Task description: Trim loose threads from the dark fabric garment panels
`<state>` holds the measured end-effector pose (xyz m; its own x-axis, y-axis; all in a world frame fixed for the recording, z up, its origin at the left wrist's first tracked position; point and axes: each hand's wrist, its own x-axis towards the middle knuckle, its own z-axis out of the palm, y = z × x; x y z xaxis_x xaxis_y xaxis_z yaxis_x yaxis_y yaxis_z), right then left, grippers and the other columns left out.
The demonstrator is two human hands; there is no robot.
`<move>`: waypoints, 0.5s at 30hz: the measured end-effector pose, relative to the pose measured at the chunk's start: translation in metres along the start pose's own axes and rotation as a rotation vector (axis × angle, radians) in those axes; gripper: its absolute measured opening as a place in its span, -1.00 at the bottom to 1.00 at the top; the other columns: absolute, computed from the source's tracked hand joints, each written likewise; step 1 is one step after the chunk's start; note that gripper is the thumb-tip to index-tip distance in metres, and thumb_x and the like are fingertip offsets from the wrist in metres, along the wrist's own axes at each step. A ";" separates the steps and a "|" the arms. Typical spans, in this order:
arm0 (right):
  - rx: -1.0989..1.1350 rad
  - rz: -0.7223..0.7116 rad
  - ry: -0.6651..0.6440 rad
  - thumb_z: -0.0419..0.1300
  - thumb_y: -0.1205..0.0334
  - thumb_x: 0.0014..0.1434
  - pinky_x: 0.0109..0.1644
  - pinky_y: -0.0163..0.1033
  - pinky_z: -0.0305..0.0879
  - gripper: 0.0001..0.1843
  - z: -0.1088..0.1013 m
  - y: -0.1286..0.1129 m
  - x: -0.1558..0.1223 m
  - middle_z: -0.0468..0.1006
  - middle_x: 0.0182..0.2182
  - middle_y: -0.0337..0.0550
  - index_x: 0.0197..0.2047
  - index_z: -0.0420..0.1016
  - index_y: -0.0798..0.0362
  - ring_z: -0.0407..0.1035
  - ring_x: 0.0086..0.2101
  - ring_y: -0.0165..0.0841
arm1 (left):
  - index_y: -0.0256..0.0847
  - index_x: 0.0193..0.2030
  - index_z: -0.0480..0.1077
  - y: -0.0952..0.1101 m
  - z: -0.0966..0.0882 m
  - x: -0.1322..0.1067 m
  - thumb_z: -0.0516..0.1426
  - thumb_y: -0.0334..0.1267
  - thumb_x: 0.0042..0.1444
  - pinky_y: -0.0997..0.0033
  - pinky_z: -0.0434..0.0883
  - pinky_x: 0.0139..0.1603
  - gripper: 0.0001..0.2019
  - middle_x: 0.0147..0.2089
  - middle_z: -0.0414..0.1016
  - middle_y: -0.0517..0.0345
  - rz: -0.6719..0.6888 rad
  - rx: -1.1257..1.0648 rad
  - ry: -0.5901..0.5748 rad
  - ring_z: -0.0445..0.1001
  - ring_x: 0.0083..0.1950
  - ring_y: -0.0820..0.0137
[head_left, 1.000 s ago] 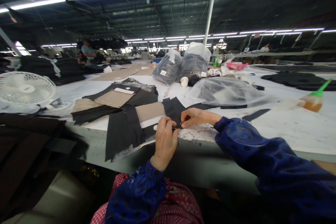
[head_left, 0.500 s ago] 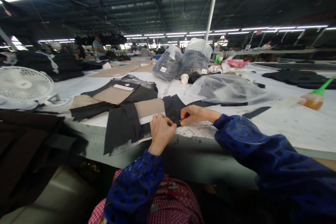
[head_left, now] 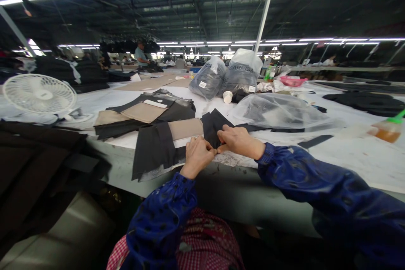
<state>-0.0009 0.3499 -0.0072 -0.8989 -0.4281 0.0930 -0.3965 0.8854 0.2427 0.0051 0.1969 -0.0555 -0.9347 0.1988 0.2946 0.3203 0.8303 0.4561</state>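
A dark fabric piece [head_left: 155, 147] with a beige panel [head_left: 186, 128] and a white strip lies at the table's front edge, its left corner hanging over. My left hand [head_left: 199, 155] is closed in a pinch at the near edge of this piece, right of the white strip. Close against it, my right hand [head_left: 238, 140] pinches the same near edge at the dark right end, fingertips almost meeting those of the left. What lies between the fingertips is too small to see, beyond the fabric's edge. Behind sits a stack of similar dark and beige fabric pieces [head_left: 145, 112].
A white fan [head_left: 41, 94] stands at the left, above dark cloth piled [head_left: 34, 168] beside the table. Plastic bags of dark goods [head_left: 242, 71], a paper cup [head_left: 227, 97] and a clear plastic sheet [head_left: 284, 112] lie beyond. At far right is a green-nozzled bottle [head_left: 387, 128].
My right hand has moved in toward my left, and its fingers now pinch at the fabric edge. The right end of the fabric has shifted and folded slightly. The view has turned a little left.
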 end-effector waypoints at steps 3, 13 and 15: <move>-0.084 -0.022 0.017 0.22 -0.09 0.17 -0.38 -0.23 0.00 -0.61 -0.004 -0.011 0.003 0.48 -0.18 0.09 -0.15 0.47 0.08 0.40 -0.23 -0.13 | -0.18 -0.43 0.57 -0.001 -0.001 0.000 0.12 -0.17 0.09 0.21 0.28 -0.09 -0.77 -0.18 0.52 -0.02 0.015 0.020 -0.004 0.37 -0.04 0.12; 0.983 0.091 -0.133 0.23 -0.09 0.05 -0.46 -0.32 0.11 -0.64 0.014 0.063 0.021 0.47 -0.47 -0.20 -0.33 0.44 0.08 0.26 -0.51 -0.43 | -0.18 -0.45 0.57 -0.002 0.000 0.002 0.12 -0.26 0.03 0.22 0.29 -0.06 -0.81 -0.17 0.55 -0.02 0.004 0.001 0.005 0.38 -0.02 0.12; 1.098 0.262 0.087 0.24 -0.11 0.01 -0.53 -0.34 0.01 -0.60 0.018 0.070 0.019 0.40 -0.52 -0.24 -0.35 0.40 0.10 0.14 -0.58 -0.49 | -0.19 -0.45 0.57 -0.002 0.001 0.003 0.12 -0.26 0.02 0.20 0.28 -0.05 -0.81 -0.16 0.55 -0.03 0.005 -0.014 0.004 0.38 -0.02 0.10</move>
<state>-0.0492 0.4070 -0.0058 -0.9793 -0.1794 0.0937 -0.1856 0.6110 -0.7695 0.0018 0.1964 -0.0559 -0.9323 0.2011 0.3007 0.3276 0.8219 0.4661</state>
